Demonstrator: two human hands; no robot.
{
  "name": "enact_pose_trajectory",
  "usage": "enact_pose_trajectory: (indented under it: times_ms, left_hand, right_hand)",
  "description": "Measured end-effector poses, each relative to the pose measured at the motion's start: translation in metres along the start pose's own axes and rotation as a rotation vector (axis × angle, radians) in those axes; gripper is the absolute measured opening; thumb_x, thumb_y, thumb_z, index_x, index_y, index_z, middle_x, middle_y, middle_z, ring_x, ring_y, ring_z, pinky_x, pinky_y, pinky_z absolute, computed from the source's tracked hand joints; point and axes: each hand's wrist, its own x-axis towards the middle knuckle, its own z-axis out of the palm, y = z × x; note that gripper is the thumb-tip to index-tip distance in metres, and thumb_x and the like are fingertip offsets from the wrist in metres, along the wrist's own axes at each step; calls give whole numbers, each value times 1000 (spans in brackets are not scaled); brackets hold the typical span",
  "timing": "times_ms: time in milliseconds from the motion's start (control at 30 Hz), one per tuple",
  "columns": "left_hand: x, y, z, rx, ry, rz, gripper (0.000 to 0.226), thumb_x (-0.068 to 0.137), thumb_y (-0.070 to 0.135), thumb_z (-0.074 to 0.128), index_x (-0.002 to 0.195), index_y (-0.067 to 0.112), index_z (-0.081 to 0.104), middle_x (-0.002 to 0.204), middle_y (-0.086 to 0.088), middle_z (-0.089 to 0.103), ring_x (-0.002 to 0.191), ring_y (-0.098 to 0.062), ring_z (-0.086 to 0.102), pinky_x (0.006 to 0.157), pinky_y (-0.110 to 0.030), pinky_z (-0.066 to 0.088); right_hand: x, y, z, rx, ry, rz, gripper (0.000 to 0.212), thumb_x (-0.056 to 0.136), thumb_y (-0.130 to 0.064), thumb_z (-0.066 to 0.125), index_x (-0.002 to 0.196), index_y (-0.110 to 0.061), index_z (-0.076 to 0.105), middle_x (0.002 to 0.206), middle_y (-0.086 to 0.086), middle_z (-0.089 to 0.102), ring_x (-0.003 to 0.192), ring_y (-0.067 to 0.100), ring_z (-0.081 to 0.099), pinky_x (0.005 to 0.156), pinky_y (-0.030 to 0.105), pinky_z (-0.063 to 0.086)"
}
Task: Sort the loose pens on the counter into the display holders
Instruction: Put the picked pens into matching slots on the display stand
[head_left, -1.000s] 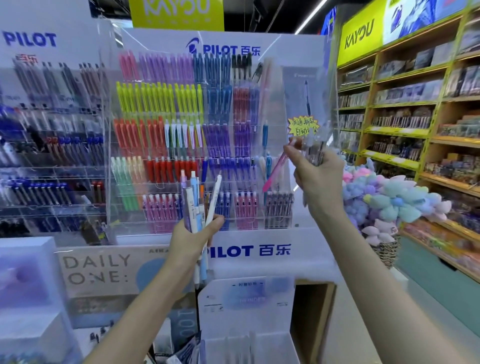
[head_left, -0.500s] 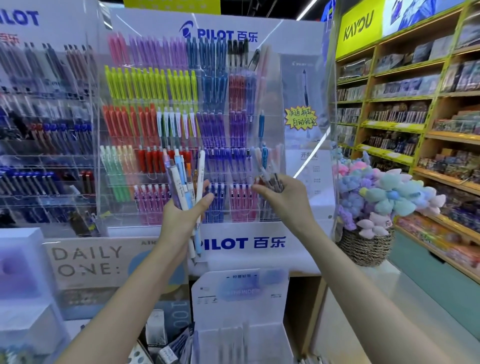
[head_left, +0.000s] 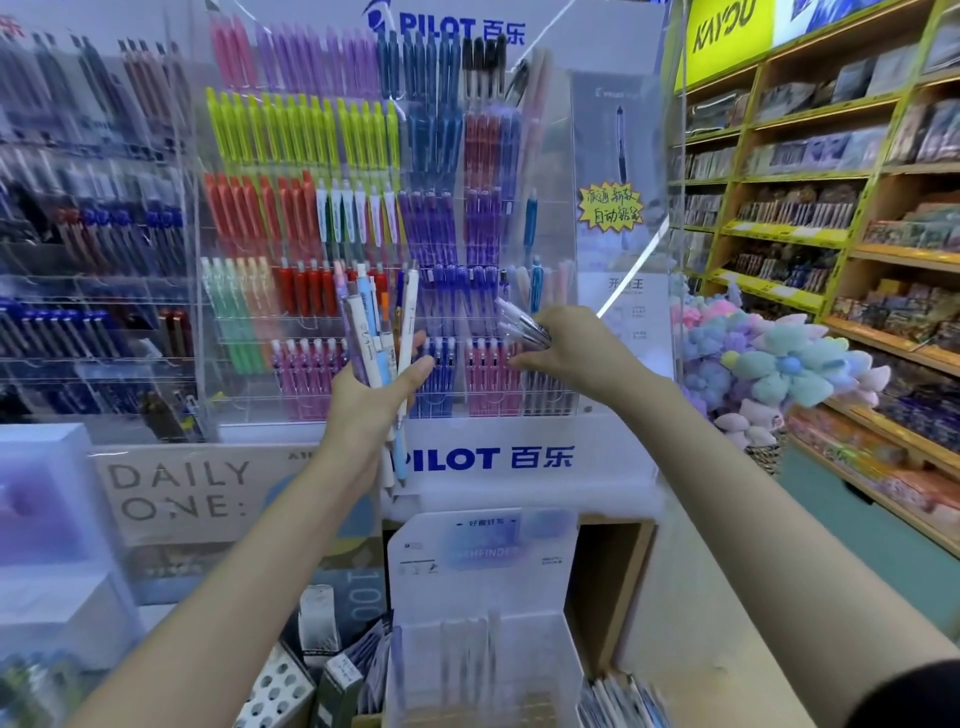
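**Head view**

**Change:** the right hand (head_left: 576, 348) was raised beside the yellow tag (head_left: 610, 210) a second ago, with a pink pen among its load. It is now low, at the bottom tier of the rack (head_left: 597, 441), and its load shows only clear barrels. The left hand (head_left: 371, 410) holds its bundle (head_left: 376, 332) before the rack's middle, as before.

**Grip, left:** fingers and thumb are wrapped round the bundle. It has roughly six pens in white, pale blue and lilac, clickers up and tips down.

**Grip, right:** the hand is clamped on a few clear pens (head_left: 522, 325) that slant up-left. The fingertips stretch toward the bottom tier.

**Rack, clear acrylic, by tier**
- Top: pink, lilac, dark blue, black.
- Second: yellow-green, blue, red.
- Third: orange-red, white-capped, violet.
- Fourth: pale green, peach, red, violet.
- Bottom: pink pens (head_left: 306, 374), blue pens (head_left: 436, 374), more pink, then dark pens (head_left: 550, 395) just below the right hand.

**Other holders**
- Left rack (head_left: 78, 234): blue and dark pens, blurred.
- Card box (head_left: 566, 670), below the counter edge: pale pens (head_left: 467, 639) standing upright.
- Basket (head_left: 766, 457), right: plush flowers (head_left: 779, 358) heaped in it.
- Shelves (head_left: 831, 182), far right: packaged goods, too small to tell apart.
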Motion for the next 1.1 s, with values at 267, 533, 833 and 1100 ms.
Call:
enact_pose_trajectory:
  times_ms: [267, 533, 833, 1100]
  left_hand:
    - [-19, 9, -4, 20, 20, 44, 13, 73, 33, 75, 84, 40, 75, 79, 10, 73, 55, -5, 51, 56, -20, 49]
    - [-70, 0, -23, 40, 41, -162, 41, 62, 36, 75, 93, 10, 69, 56, 1, 59, 52, -13, 50, 49, -24, 48]
    - [-135, -19, -93, 60, 278, -239, 20, 60, 33, 77, 78, 29, 68, 62, 15, 69, 59, 1, 65, 51, -14, 50]
    - [-197, -32, -193, 131, 455, -353, 35, 60, 36, 78, 93, 27, 66, 77, 18, 73, 76, 0, 68, 60, -11, 51]
  right_hand:
    - [-31, -3, 9, 418, 272, -103, 12, 98, -34, 48, 99, -22, 46, 85, -12, 47, 72, 1, 48, 65, 14, 34]
    - [-79, -49, 61, 1334, 73, 55, 27, 96, -36, 50, 89, -10, 54, 68, 10, 44, 50, 11, 41, 46, 22, 38]
    - [-102, -123, 149, 1382, -76, 185, 21, 99, -27, 47, 94, -19, 65, 72, -11, 67, 66, 8, 58, 63, 23, 50]
    - [-128, -195, 208, 1259, -212, 133, 35, 100, -26, 48, 93, 5, 62, 53, 3, 45, 42, 14, 38, 43, 23, 36]
